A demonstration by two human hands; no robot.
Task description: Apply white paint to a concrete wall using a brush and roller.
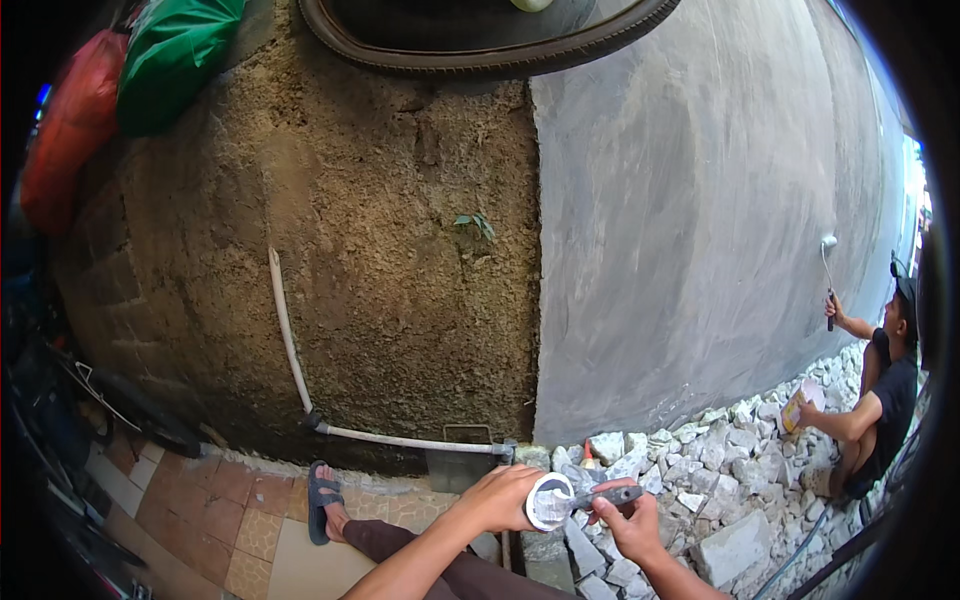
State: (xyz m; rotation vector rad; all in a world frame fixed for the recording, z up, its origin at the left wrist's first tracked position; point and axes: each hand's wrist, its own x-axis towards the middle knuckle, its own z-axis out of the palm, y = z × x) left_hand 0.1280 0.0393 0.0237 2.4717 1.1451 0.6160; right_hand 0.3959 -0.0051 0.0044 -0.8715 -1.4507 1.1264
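My left hand point(505, 497) is wrapped round a small white tub point(534, 513), tilted so that its mouth and the white paint inside show. In my right hand point(632, 525) is a paintbrush point(614, 495) with a dark grey handle, pinched between thumb and fingers. The brush's working end reaches over the tub's rim into the white paint; its tip is hard to make out. Both hands are close together, low in the view, above the border between tiles and rubble. Ahead stands a wall, rough brown on the left and smooth grey plaster point(650, 220) on the right.
Broken white stones point(735, 550) cover the ground at right. There a crouching co-worker point(880, 400) holds a paint roller point(828, 245) against the wall and a container point(800, 405). A white pipe point(288, 340) runs along the wall's foot. A tyre point(490, 65) hangs above; bags point(180, 65) are upper left.
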